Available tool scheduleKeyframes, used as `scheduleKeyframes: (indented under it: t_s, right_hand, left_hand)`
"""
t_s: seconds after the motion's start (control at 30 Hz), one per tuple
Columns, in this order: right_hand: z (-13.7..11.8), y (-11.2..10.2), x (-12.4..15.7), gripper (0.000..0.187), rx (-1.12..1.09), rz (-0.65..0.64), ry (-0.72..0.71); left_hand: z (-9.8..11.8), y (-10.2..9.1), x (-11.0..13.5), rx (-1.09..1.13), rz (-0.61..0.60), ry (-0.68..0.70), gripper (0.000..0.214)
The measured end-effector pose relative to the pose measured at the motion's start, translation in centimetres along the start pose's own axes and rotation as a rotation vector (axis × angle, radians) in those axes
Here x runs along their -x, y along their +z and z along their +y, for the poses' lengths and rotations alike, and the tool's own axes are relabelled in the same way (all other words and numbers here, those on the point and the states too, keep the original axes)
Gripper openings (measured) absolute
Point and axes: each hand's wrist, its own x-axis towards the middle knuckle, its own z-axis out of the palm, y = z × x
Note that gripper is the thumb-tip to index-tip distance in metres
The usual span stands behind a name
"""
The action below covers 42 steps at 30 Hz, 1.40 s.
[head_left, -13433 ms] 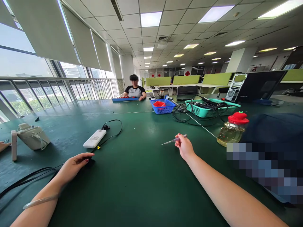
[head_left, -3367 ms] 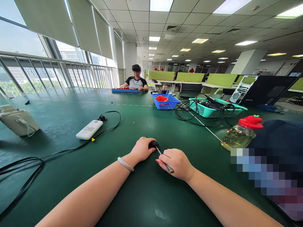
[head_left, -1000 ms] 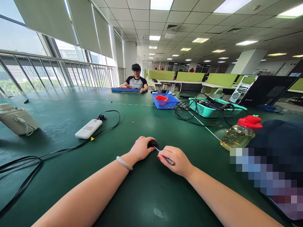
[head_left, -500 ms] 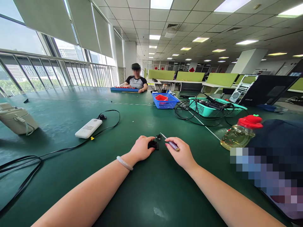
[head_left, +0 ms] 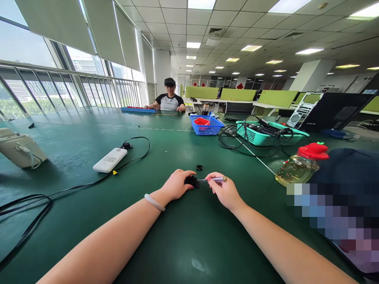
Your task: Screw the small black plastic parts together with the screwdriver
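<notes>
Between the thumb and fingers of my left hand [head_left: 177,184] is a small black plastic part [head_left: 192,181], held against the green table [head_left: 177,240]. My right hand [head_left: 224,191] grips a screwdriver [head_left: 219,179] by its purplish, see-through handle. The screwdriver lies nearly level, its metal shaft pointing left and its tip at the black part. Whether the tip sits in a screw is too small to tell. Just beyond both hands rests another small black piece [head_left: 199,167], touched by neither.
A white device [head_left: 110,160] with a black cable lies to the left, near a beige case [head_left: 22,149]. Further off stand a blue basket [head_left: 207,128] and a teal basket [head_left: 257,138] of cables. A red-lidded bottle [head_left: 299,165] is at right. Across the table sits a person [head_left: 170,102].
My right hand has swung the screwdriver from the loose black piece down to the part in my left hand. Across the table, the blue tray has shifted left.
</notes>
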Motion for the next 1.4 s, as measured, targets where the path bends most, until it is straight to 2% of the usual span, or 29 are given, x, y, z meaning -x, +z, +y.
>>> scheduleKeyframes:
  t_s: [0.1, 0.2, 0.4, 0.67, 0.77, 1.03, 1.27, 1.4]
  right_hand:
    - [-0.9, -0.1, 0.5, 0.03, 0.137, 0.052, -0.121]
    - [-1.5, -0.2, 0.9, 0.029, 0.15, 0.099, -0.187]
    - [-1.5, -0.3, 0.9, 0.025, 0.221, 0.005, -0.224]
    - [-2.0, 0.0, 1.6, 0.014, 0.277, -0.115, -0.447]
    - [-1.9, 0.4, 1.7, 0.013, 0.325, -0.146, -0.436]
    - [-1.8, 0.1, 1.3, 0.015, 0.277, -0.138, -0.344]
    - [-1.8, 0.5, 1.5, 0.014, 0.315, -0.183, -0.452]
    - [-1.8, 1.2, 1.4, 0.015, 0.379, -0.173, -0.403]
  left_hand:
    - [0.0, 0.0, 0.0, -0.003, 0.003, -0.004, 0.055]
    - [0.0, -0.1, 0.0, -0.023, -0.007, -0.026, 0.056]
    - [0.0, -0.1, -0.1, -0.066, -0.014, 0.0, 0.06]
    - [-0.2, 0.1, -0.1, -0.096, -0.004, 0.055, 0.061]
    - [-0.2, 0.0, -0.1, -0.117, -0.004, 0.059, 0.061]
    - [-0.2, 0.0, -0.1, -0.127, 0.005, 0.061, 0.055]
    - [-0.3, 0.0, 0.0, -0.124, 0.02, 0.061, 0.052]
    - [-0.2, -0.1, 0.0, -0.132, 0.019, 0.061, 0.052]
